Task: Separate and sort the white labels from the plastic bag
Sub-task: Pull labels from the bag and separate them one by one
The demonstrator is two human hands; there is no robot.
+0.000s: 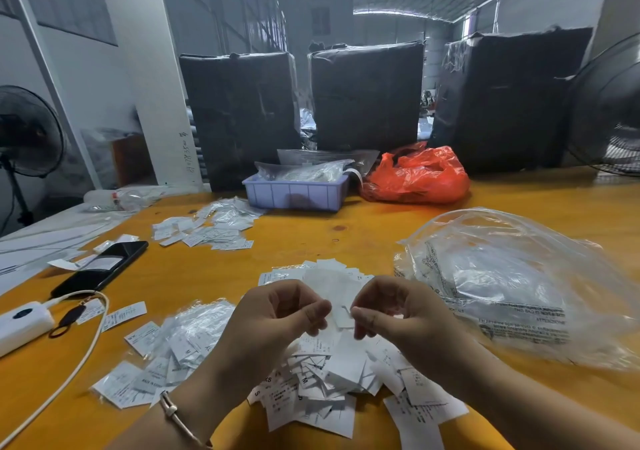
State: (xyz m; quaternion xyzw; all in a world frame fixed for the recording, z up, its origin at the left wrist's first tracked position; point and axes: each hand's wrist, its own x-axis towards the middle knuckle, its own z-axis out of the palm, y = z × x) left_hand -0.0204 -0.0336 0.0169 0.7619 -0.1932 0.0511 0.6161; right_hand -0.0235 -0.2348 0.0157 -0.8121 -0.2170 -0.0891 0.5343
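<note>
My left hand (277, 314) and my right hand (391, 311) are raised together over the orange table (363, 228), both pinching one small white label (341, 316) between thumb and fingers. Under my hands lies a heap of loose white labels (329, 377). Small clear packets holding labels (173, 356) lie to the left of that heap. A large crumpled clear plastic bag (519, 283) lies to the right. Another spread of white labels (211, 228) sits farther back on the left.
A black phone (104, 266), a white power bank (20, 325) and its cable (86, 352) lie at the left. At the back stand a lilac tray (294, 195) with bagged items, a red plastic bag (419, 176) and three black-wrapped bales (367, 96). Fans flank both sides.
</note>
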